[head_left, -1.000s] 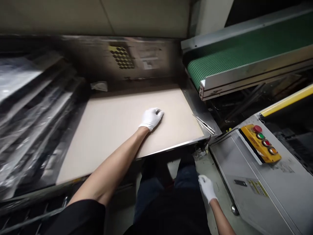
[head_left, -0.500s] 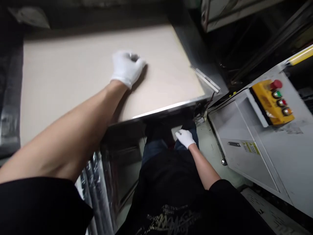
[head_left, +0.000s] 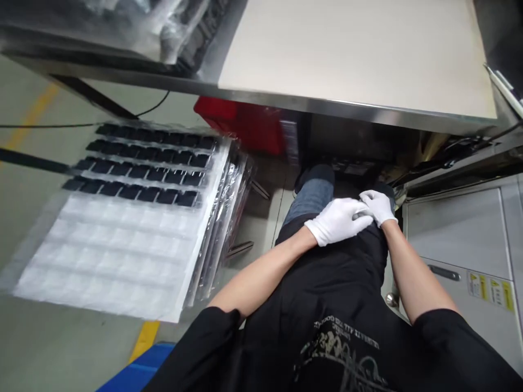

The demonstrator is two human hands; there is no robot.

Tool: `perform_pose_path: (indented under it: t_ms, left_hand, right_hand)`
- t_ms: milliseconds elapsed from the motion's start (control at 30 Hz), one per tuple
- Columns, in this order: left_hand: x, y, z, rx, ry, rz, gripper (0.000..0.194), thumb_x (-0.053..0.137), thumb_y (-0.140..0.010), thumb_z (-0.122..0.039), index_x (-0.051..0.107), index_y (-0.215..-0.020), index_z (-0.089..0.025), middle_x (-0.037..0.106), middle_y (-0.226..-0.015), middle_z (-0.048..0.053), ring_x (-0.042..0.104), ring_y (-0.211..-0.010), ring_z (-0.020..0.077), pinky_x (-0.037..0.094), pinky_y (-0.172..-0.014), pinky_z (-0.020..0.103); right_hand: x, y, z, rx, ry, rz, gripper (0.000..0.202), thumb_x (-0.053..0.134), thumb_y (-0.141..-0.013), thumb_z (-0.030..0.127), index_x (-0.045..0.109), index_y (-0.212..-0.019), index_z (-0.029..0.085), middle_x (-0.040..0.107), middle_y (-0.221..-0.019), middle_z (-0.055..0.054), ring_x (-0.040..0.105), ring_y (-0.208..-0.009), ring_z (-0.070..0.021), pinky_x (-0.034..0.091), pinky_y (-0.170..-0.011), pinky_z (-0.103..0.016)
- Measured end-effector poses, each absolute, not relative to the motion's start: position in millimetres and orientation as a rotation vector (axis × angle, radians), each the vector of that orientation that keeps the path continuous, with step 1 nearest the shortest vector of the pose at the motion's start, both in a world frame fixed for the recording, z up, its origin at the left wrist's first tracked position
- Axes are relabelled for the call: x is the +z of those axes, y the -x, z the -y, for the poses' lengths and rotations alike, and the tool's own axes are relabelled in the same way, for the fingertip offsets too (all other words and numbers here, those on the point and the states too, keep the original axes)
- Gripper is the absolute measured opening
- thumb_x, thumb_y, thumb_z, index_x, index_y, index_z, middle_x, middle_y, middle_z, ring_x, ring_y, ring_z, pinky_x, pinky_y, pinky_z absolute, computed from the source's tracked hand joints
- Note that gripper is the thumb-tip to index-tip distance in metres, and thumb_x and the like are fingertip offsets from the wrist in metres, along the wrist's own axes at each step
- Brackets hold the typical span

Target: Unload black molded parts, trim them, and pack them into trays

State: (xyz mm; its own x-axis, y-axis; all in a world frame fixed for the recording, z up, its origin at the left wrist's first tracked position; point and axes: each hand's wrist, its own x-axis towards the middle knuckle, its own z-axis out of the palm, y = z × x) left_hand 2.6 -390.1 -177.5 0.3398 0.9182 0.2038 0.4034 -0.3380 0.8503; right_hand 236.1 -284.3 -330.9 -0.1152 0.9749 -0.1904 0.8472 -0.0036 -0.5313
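Note:
Both my hands wear white gloves and meet over my lap, in front of the table. My left hand point(head_left: 341, 220) reaches across with its fingers bent and its thumb near them. Its fingertips touch or nearly touch my right hand point(head_left: 378, 208), whose fingers are curled. Whatever lies between the fingers, if anything, is hidden. Beyond the hands is the metal table with a pale sheet point(head_left: 359, 49) on its top.
To the left stands a stack of clear plastic trays point(head_left: 122, 218) with rows of black pieces in the top one. A red bin point(head_left: 245, 122) sits under the table. A grey cabinet point(head_left: 457, 234) stands at right, a blue object point(head_left: 139, 370) at lower left.
My left hand has come off the pale sheet and down to my lap, beside my right hand. The view has turned left, bringing the tray stack into sight.

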Motion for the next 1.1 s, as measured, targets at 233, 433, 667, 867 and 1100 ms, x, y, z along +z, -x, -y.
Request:
perform_pose_path:
  t_ms: [233,433,667,867,1100]
  left_hand:
    - [-223,55,384,0.976,-1.603,-1.42,0.017,0.064,-0.096,-0.02,0.081,-0.094,-0.019,0.082,-0.097,0.003,0.073,-0.087,0.0177,0.054,-0.087,0.026]
    - [-238,78,359,1.038,-1.463,-1.46,0.016,0.065,-0.095,-0.022,0.08,-0.092,-0.018,0.081,-0.089,0.003,0.071,-0.083,0.018,0.052,-0.083,0.027]
    - [-278,77,350,0.926,-1.352,-1.447,0.019,0.063,-0.096,-0.024,0.08,-0.091,-0.018,0.081,-0.09,0.006,0.072,-0.084,0.0209,0.053,-0.082,0.03]
    - [-298,83,344,0.826,-1.324,-1.501,0.019,0.061,-0.097,-0.023,0.08,-0.096,-0.02,0.083,-0.102,0.008,0.075,-0.095,0.0228,0.056,-0.091,0.03]
    - [-312,85,344,0.752,-1.265,-1.636,0.013,0.067,-0.095,-0.022,0.08,-0.093,-0.02,0.083,-0.096,0.006,0.077,-0.092,0.0214,0.057,-0.087,0.031]
  right_hand:
    - [-317,-239,293,0.684,2.115,2.071,0.033,0.058,-0.086,0.036,0.084,-0.098,0.018,0.084,-0.105,-0.013,0.076,-0.102,-0.0287,0.057,-0.096,-0.039]
    - [-318,-236,290,0.663,2.154,2.091,0.031,0.059,-0.085,0.035,0.083,-0.095,0.018,0.084,-0.104,-0.012,0.076,-0.1,-0.0278,0.057,-0.093,-0.039]
    - [-321,-222,277,0.69,2.19,2.143,0.028,0.062,-0.084,0.038,0.082,-0.09,0.02,0.084,-0.093,-0.01,0.076,-0.091,-0.027,0.057,-0.087,-0.038]
    - [-324,-208,272,0.7,2.238,2.191,0.029,0.061,-0.086,0.038,0.082,-0.091,0.02,0.083,-0.094,-0.01,0.076,-0.092,-0.0265,0.056,-0.087,-0.036]
    - [-323,-211,286,0.679,2.239,2.11,0.031,0.059,-0.09,0.04,0.083,-0.098,0.021,0.084,-0.096,-0.009,0.076,-0.093,-0.0261,0.056,-0.085,-0.034]
